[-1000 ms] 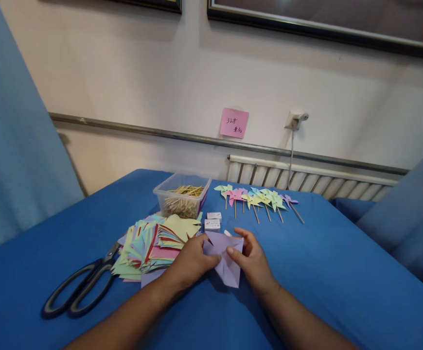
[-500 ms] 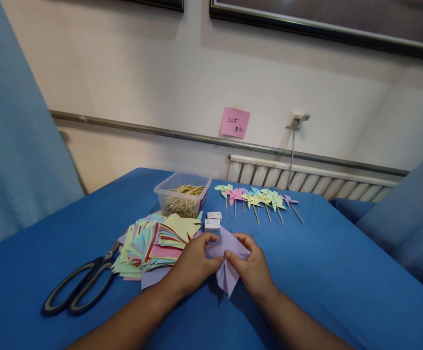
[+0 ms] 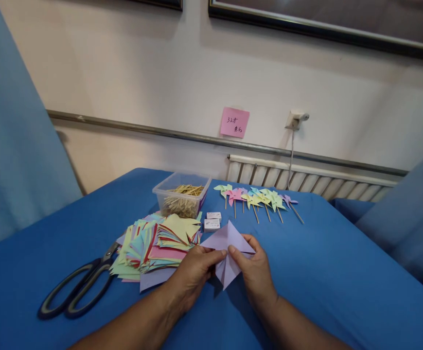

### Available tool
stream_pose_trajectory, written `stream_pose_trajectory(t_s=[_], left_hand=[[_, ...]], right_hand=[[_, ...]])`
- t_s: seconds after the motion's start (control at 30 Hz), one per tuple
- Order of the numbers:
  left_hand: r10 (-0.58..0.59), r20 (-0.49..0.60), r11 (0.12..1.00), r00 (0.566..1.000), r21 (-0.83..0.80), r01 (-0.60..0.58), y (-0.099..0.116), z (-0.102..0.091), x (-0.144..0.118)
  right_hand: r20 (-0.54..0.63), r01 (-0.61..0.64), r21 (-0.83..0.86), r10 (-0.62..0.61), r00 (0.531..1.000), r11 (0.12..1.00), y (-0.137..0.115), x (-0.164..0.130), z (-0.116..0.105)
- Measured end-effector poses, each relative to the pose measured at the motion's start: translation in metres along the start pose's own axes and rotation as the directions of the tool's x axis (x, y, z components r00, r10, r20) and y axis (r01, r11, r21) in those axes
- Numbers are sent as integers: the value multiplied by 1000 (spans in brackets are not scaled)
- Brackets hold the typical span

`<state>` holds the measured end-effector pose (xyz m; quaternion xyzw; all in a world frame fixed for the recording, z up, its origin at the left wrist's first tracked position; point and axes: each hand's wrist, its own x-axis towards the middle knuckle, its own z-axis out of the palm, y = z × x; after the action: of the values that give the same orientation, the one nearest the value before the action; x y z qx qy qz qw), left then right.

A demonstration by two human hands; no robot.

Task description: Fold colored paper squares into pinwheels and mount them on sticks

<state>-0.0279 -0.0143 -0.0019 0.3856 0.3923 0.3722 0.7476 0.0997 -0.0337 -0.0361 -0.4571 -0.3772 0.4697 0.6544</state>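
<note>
A lilac paper piece point(image 3: 226, 243), cut and partly folded, is held just above the blue table point(image 3: 324, 272) by both hands. My left hand point(image 3: 191, 274) pinches its left side with thumb and fingers. My right hand point(image 3: 255, 272) pinches its middle from the right. One flap points up and back, another points down toward me. To the left lies a loose stack of coloured cut paper squares point(image 3: 156, 243). Several finished paper pinwheels point(image 3: 257, 198) on wooden sticks lie in a row at the back of the table.
Large black-handled scissors point(image 3: 78, 289) lie at the left, shut. A clear plastic box of wooden sticks point(image 3: 182, 194) stands behind the paper stack. Two small white boxes point(image 3: 212, 221) sit beside it. A pink note point(image 3: 234, 122), a radiator and a wall are behind.
The lilac paper has been folded further: its top flap now stands up as a triangle, and my hands have shifted slightly nearer to me.
</note>
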Motion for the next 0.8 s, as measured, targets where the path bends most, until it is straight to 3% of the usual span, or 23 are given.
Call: stream_pose_trajectory(t_s=[0.2,0.3,0.43,0.57,0.63,0.8], left_hand=[[62,-71,993,996,-98,-69,12,-7,2],[81,-94,981,992,-170,-96,21,-13,2],[83,-103,976,991,-192,-102,28,-18,2],[74,-78,976,994,-197,-88,25,-17,2],[70,-51,980,996,-183,-78,22,-15,2],[47,-39,991,998,-121,-52,17,-8,1]], right_hand=[[17,157,-51,-156,988,986,-4,-4,-2],[101,234,-138,-221,970,963,-2,-5,-1],[299,399,-303,-311,902,866,0,-10,1],[422,527,-330,-377,824,783,-3,-14,1],[398,520,-346,-380,835,781,-6,-13,1],[276,391,-358,-305,912,848,-6,-6,-2]])
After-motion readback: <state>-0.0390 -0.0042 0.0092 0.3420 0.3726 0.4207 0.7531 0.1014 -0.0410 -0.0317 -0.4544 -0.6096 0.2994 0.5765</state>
